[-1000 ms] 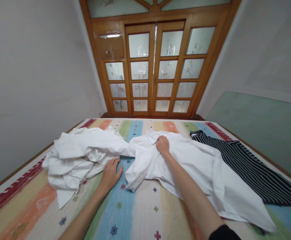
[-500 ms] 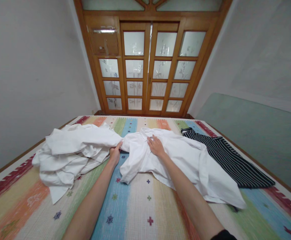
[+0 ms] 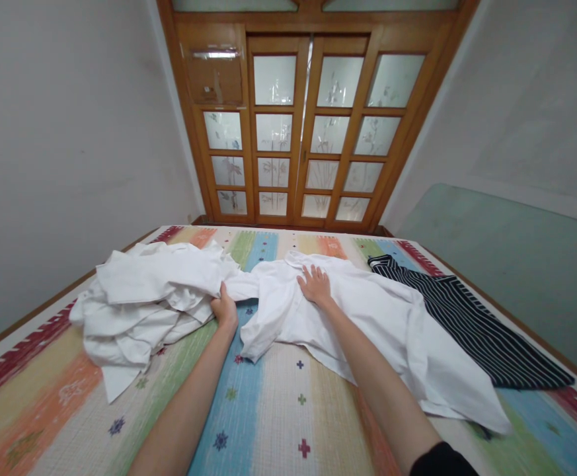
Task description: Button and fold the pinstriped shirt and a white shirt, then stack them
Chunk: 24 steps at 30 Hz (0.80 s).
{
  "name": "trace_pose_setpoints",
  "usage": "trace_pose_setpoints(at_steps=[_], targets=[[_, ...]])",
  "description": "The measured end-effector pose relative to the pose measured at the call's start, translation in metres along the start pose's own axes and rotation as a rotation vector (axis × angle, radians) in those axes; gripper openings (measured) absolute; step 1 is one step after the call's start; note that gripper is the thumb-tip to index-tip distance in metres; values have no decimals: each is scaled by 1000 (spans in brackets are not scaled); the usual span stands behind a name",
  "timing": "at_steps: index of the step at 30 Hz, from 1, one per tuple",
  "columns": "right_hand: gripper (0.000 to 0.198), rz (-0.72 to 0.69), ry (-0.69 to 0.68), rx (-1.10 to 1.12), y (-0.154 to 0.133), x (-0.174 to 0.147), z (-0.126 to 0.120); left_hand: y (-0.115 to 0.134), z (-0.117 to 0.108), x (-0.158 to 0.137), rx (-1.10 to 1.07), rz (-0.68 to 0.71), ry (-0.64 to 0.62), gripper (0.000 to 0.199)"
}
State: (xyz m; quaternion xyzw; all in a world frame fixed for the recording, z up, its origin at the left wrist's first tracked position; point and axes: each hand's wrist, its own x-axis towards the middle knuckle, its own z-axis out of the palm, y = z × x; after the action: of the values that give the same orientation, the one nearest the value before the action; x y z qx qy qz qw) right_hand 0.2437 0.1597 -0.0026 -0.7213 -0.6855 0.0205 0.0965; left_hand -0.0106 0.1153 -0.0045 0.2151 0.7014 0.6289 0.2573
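A white long-sleeved shirt (image 3: 367, 297) lies spread across the middle of the bed, its body slanting down to the right. Flat on its upper part rests my right hand (image 3: 315, 285), fingers spread and holding nothing. The shirt's left sleeve (image 3: 244, 287) stretches out toward a rumpled heap of white cloth (image 3: 144, 281). Where sleeve and heap meet, my left hand (image 3: 225, 309) is closed on the sleeve, thumb on top and the other fingers hidden beneath. I cannot make out where the sleeve ends against the heap.
Black-and-white striped clothing (image 3: 466, 320) lies to the right of the shirt, partly beside it. A striped, multicoloured cover (image 3: 268, 423) spreads over the bed. Walls stand at both sides, a pale green headboard-like panel (image 3: 516, 264) at right, wooden glass doors (image 3: 288, 132) beyond.
My left hand has slid left along the sleeve, closer to the heap, so more sleeve shows. My right hand stays flat on the shirt. The whole view has shifted slightly.
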Motion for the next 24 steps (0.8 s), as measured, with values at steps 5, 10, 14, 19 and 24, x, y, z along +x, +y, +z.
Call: trace_pose_setpoints(at_steps=[5,10,14,19,24], targets=[[58,28,-6,5,1,15,5,-3,1,2,-29,25,-65,49],[57,45,-1,4,1,28,6,-9,6,8,-129,51,-197,43],[54,20,11,34,2,29,2,-7,6,5,-156,113,-360,31],[41,-44,115,212,7,18,-4,6,-1,-7,-1,197,-475,14],[39,14,131,307,10,-1,-17,12,-6,-9,126,273,-516,16]])
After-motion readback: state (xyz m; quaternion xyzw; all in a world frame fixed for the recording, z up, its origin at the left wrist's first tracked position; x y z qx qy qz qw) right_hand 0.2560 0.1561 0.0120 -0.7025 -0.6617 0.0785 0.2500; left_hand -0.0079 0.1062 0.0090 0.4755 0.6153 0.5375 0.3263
